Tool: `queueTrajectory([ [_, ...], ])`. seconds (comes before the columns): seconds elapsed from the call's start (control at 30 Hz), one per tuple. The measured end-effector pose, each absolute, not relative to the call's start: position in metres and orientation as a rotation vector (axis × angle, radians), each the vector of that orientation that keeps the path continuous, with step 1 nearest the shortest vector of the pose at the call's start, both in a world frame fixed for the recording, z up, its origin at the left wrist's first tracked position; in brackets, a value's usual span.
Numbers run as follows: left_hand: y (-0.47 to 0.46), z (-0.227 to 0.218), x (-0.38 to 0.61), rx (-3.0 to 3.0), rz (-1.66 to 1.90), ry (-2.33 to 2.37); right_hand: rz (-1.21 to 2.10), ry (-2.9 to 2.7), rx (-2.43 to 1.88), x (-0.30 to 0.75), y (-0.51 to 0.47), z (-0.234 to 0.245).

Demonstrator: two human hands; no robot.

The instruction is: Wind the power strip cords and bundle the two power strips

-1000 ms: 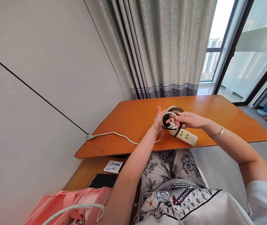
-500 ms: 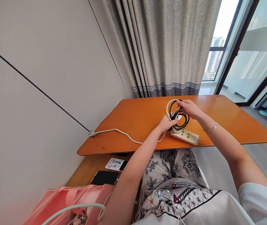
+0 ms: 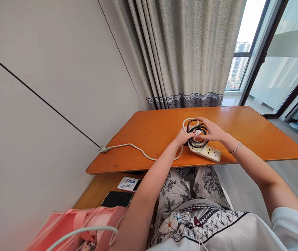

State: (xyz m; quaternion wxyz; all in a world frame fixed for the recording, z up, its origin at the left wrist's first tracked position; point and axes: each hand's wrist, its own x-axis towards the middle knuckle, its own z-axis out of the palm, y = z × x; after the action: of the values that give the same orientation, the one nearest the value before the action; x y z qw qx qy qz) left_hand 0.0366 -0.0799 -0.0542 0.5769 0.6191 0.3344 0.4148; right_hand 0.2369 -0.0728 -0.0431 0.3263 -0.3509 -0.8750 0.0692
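Observation:
A bundle of coiled black cable (image 3: 203, 140) is held above the wooden table, with a white cable (image 3: 184, 122) looped along it. My left hand (image 3: 183, 137) is closed around the near-left side of the coil, its thumb lying across the loops. On the right side, my right hand (image 3: 211, 129) curves about the coil with fingers and thumb against the loops. Directly beneath lies a white power strip (image 3: 211, 153), its left end hidden by the cables. The white cord (image 3: 138, 148) runs left along the table to a plug at the wall (image 3: 102, 149).
The orange-brown table (image 3: 259, 136) spans the front, against the wall on its left. Lower left, a dark phone (image 3: 117, 199) and a white printed card (image 3: 127, 183) lie on a lower surface beside a pink bag (image 3: 104, 218). A curtain (image 3: 191, 52) hangs behind.
The coil has come slightly lower and closer together. My right hand has moved from pinching a strand at the top to curving around the coil's right side.

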Motion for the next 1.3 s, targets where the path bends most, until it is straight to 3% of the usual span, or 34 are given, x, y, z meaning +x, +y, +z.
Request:
queueTrajectory([
  [0.27, -0.07, -0.058, 0.028, 1.529, 0.885, 0.751, -0.069, -2.372, -1.549, 0.226, -0.084, -0.028],
  [0.47, -0.061, -0.057, 0.021, 1.522, 0.728, 0.955, -0.107, -2.311, -1.71, 0.221, -0.083, -0.026],
  [0.73, -0.074, -0.047, 0.032, 2.186, 1.136, 1.53, 0.349, -1.994, -1.726, 0.221, -0.068, -0.039],
  [0.93, -0.089, -0.04, 0.047, 2.609, 0.815, 1.417, 0.887, -1.595, -1.375, 0.219, -0.062, -0.052],
  [1.13, -0.081, -0.043, 0.047, 2.597, 0.592, 1.368, 1.053, -1.4, -1.303, 0.217, -0.066, -0.054],
  [1.3, -0.072, -0.053, 0.047, 2.526, 0.631, 1.295, 1.116, -1.34, -1.298, 0.216, -0.07, -0.054],
])
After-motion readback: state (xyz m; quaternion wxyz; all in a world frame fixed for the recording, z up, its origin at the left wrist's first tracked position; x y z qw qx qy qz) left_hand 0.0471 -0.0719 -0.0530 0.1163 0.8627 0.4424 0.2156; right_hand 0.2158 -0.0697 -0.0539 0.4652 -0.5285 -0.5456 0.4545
